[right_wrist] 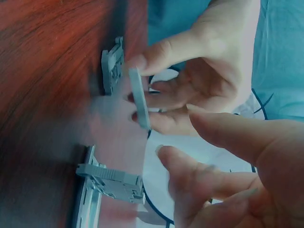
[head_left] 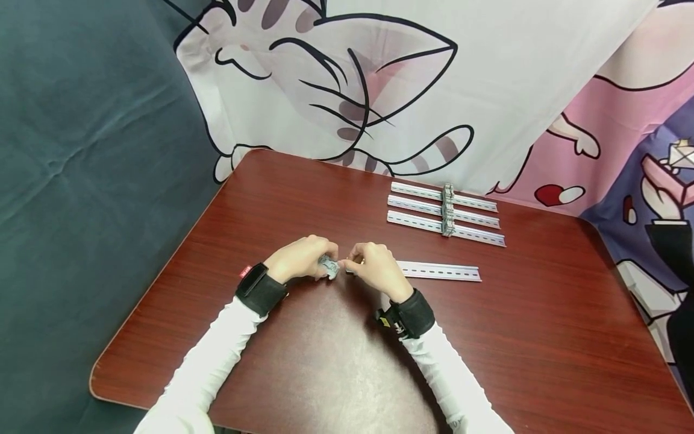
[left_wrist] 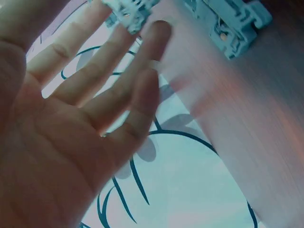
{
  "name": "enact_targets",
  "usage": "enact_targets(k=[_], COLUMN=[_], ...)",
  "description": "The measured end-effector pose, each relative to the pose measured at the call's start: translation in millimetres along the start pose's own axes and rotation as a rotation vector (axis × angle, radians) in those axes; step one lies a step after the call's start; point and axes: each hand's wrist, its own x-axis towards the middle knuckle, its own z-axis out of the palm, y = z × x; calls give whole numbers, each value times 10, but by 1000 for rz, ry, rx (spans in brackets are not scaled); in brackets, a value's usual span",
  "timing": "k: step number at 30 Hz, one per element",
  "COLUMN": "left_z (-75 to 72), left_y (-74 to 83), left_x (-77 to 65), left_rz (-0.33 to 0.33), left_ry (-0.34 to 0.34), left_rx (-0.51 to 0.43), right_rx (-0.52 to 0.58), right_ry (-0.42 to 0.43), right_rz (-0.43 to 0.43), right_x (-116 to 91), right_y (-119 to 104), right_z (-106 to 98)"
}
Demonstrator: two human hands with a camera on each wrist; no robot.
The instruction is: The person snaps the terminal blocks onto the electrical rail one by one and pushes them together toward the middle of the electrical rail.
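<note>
My left hand (head_left: pixel 305 258) pinches a thin grey terminal block (right_wrist: pixel 139 99) between thumb and fingertips, holding it above the table. In the left wrist view that block (left_wrist: pixel 133 13) shows at the fingertips. Another terminal block (right_wrist: pixel 113 66) lies on the table beside the left hand. My right hand (head_left: pixel 378 271) hovers over the left end of a slotted metal rail (head_left: pixel 441 271). Its thumb and index finger stand apart with nothing between them. A terminal block (right_wrist: pixel 114 183) stands upright on that rail, just by the right fingertips.
Further back on the brown table (head_left: pixel 303 199), three parallel metal rails (head_left: pixel 414 221) lie with a row of terminal blocks (head_left: pixel 447 210) across them. Behind the table hangs a cloth with a cartoon cat (head_left: pixel 336 78). A dark green curtain (head_left: pixel 81 181) borders the left side.
</note>
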Motion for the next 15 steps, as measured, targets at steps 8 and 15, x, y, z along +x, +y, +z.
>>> enact_targets(k=[8,15], left_z=[16,57], left_y=[109,141], left_x=[19,29], left_rz=[97,185], left_ry=[98,176], left_rx=[-3,-11], right_rx=[149,198], right_ry=[14,-11], right_rz=[38,95], right_x=[19,26], right_y=[28,93], right_z=[-36,-50])
